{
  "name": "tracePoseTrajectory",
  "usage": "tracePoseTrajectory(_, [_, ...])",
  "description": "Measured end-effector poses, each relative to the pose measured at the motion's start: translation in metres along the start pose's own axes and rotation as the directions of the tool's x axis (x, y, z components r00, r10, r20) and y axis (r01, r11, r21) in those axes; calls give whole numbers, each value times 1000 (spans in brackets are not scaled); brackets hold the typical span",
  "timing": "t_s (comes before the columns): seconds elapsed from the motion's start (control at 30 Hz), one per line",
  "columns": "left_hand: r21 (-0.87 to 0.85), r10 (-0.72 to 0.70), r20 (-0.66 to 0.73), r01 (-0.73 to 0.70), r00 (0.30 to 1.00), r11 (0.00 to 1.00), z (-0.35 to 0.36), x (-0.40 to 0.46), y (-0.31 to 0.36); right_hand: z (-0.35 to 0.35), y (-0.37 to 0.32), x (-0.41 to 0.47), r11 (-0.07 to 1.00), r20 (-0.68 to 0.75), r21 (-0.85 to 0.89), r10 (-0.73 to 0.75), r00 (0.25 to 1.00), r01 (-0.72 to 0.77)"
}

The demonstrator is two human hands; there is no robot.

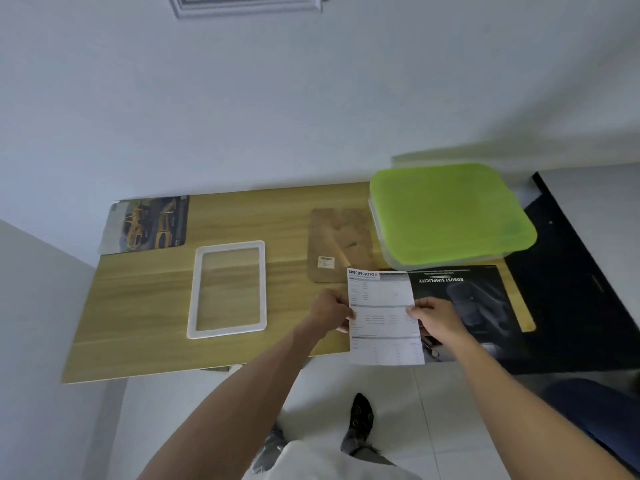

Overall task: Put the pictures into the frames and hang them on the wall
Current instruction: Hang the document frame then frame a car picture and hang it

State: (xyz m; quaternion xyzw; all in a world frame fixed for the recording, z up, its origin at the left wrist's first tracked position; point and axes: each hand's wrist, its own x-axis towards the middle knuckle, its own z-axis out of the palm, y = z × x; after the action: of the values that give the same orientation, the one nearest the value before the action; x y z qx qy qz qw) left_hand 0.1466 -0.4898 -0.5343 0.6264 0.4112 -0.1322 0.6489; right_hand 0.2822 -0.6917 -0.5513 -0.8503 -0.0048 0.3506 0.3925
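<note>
Plainly, much of the small print on the white sheet [382, 317] cannot be read; only the heading "SPECIFICATION" at its top left is legible, and the tables below it blur into grey lines. Its lower part hangs past the near edge of the wooden surface [145, 306]. Behind the sheet lies a dark poster [464, 299], partly covered by it and by the right hand [438, 318]; its white title reads upside down, and the picture on it is too dim to make out. A brown backing board [337, 242] lies further back, its right edge tucked against a clear box with a green lid [446, 213] (the box's contents are hidden). At the far left corner a photo of yellow cars [147, 223] lies flat, its detail soft. A moulded frame [242, 3] on the wall is cut off by the top edge.

Both forearms reach forward from below. The left hand [329, 311] pinches the sheet's left edge, thumb on top, fingers curled behind; the right hand's grip pinches the right edge likewise. The sheet is held up, facing the camera.

An empty white picture frame [228, 289] lies flat on the surface, left of the hands and well apart from them.
</note>
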Motion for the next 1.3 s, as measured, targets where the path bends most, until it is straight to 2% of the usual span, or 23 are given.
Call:
tracePoseTrajectory(0.1, [49,-25,-9,25,1000,998,43,6,3,-31,20,7,997,-29,-78,5,1000,-7])
tracePoseTrajectory(0.27, [120,12,-121,2,993,993,93,16,7,-64,33,17,942,-96,-331,-102,990,65])
tracePoseTrajectory(0.43, [277,91,-233,-24,968,961,113,21,11,-74,34,29,904,-142,-408,-199,970,126])
tracePoseTrajectory(0.5, [491,199,-246,-55,949,869,116,15,13,-71,34,28,873,-153,-458,-264,952,168])
tracePoseTrajectory(0.57, [725,342,-161,-124,926,678,121,12,11,-67,35,24,767,-108,-591,-383,918,251])
tracePoseTrajectory(0.63, [843,433,-18,-219,901,491,124,11,8,-62,39,22,629,-5,-699,-480,877,340])
tracePoseTrajectory(0.7, [875,433,59,-255,899,411,125,14,6,-59,42,22,569,33,-742,-499,866,356])
tracePoseTrajectory(0.93, [886,414,66,-244,908,393,124,20,4,-57,43,24,584,27,-733,-486,873,348])
tracePoseTrajectory(1.0, [868,438,63,-266,897,419,122,19,5,-58,43,24,568,24,-740,-512,859,359])
tracePoseTrajectory(1.2, [839,630,-23,-328,776,435,103,8,-3,-40,36,17,398,67,-746,-754,654,535])
tracePoseTrajectory(1.3, [831,647,-113,-285,754,478,76,3,-8,-14,17,15,358,116,-692,-802,586,627])
